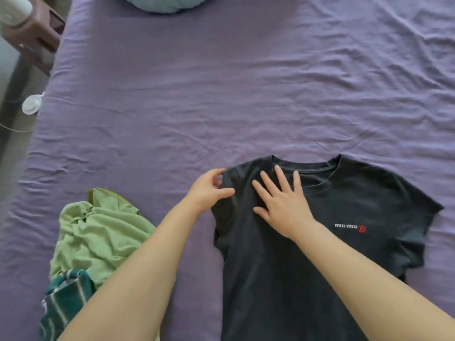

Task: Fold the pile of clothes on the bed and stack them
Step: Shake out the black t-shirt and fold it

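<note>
A black T-shirt (344, 254) with a small white and red logo lies spread flat on the purple bed sheet (221, 94), neck pointing away from me. My left hand (209, 190) pinches the shirt's left shoulder edge, where the sleeve is folded in. My right hand (280, 203) presses flat on the chest just below the collar, fingers straight and spread. At the lower left lies a crumpled light green garment (98, 232), with a dark green striped garment (64, 301) below it.
A pale blue cushion (165, 3) sits at the bed's far edge. Beyond the bed's left edge stand a brown bedside unit (37, 38) and a white round device (30, 105) with a cable. Wrinkled sheet stretches across the far half.
</note>
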Motion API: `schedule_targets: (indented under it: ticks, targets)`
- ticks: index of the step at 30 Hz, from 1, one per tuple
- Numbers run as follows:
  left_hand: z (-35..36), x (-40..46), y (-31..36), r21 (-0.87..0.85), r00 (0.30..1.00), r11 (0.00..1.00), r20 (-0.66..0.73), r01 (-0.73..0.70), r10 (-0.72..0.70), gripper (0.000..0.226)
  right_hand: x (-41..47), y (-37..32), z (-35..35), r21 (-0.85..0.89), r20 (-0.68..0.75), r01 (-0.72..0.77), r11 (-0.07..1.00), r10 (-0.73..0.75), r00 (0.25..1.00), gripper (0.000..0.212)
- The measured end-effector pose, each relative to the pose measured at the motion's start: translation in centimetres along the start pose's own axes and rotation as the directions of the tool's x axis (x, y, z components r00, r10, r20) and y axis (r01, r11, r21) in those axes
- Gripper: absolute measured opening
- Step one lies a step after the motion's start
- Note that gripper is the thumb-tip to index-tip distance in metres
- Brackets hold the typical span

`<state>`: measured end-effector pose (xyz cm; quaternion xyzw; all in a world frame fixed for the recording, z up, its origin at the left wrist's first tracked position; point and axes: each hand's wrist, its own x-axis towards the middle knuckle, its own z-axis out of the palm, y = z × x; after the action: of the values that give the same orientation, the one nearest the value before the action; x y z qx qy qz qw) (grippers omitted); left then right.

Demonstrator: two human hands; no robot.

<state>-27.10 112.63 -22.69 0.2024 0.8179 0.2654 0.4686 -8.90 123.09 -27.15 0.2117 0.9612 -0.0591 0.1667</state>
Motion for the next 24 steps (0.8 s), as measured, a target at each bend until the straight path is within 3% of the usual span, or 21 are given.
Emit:
schedule_targets:
  ticks: [1,2,3,8,10,13,15,18,22,24]
  targets:
    - [-0.7,-0.1,0.1,0.081,0.999,0.997,0.046,0.018,-0.022,0.023,0.4,0.1,-0.4,-0.024,0.013,0.004,1.000,-0.003,1.000,0.068]
    - [-1.2,-0.5,0.2,0.163,0.996,0.987,0.087,0.013,-0.027,0.018,0.4,0.1,-0.7,-0.039,0.025,0.008,0.999,-0.007,1.000,0.068]
    - [-1.7,-0.7,0.0,0.204,0.992,0.979,0.119,0.008,-0.033,0.027,0.1,-0.1,-0.9,-0.040,0.025,0.014,0.999,-0.013,1.000,0.068]
    - [-1.9,-2.4,-0.3,-0.165,0.957,0.986,0.284,-0.007,0.055,0.030,-3.1,-1.8,-0.7,0.094,-0.044,-0.011,0.996,0.015,0.999,0.072]
    - [-1.1,-2.5,-0.5,-0.134,0.955,0.991,0.293,0.005,0.035,0.030,-3.6,-2.0,-0.1,0.111,0.008,-0.059,0.992,0.059,0.998,0.074]
    - [-0.4,-1.9,-1.1,-0.008,0.988,0.999,0.153,-0.033,0.034,0.040,-4.1,-2.8,0.5,0.118,0.042,-0.102,0.988,0.098,0.994,0.075]
    - [-0.8,-1.4,-1.3,-0.056,0.999,0.997,-0.011,-0.049,0.048,0.042,-4.2,-3.9,0.4,0.137,0.009,-0.082,0.987,0.081,0.997,0.075]
    - [-1.9,-0.5,-1.6,-0.025,0.967,0.998,-0.253,-0.049,0.041,0.039,-3.1,-5.7,0.6,0.137,0.049,-0.100,0.986,0.094,0.994,0.079]
    - [-1.3,-1.0,-3.1,0.327,0.916,0.945,-0.386,0.023,0.112,0.044,-0.5,-6.9,0.5,0.100,0.146,-0.172,0.980,0.156,0.977,0.091]
    - [0.3,-2.4,-4.0,0.355,0.907,0.934,-0.403,0.031,0.122,0.057,-0.4,-6.9,0.4,0.097,0.167,-0.167,0.981,0.150,0.975,0.092]
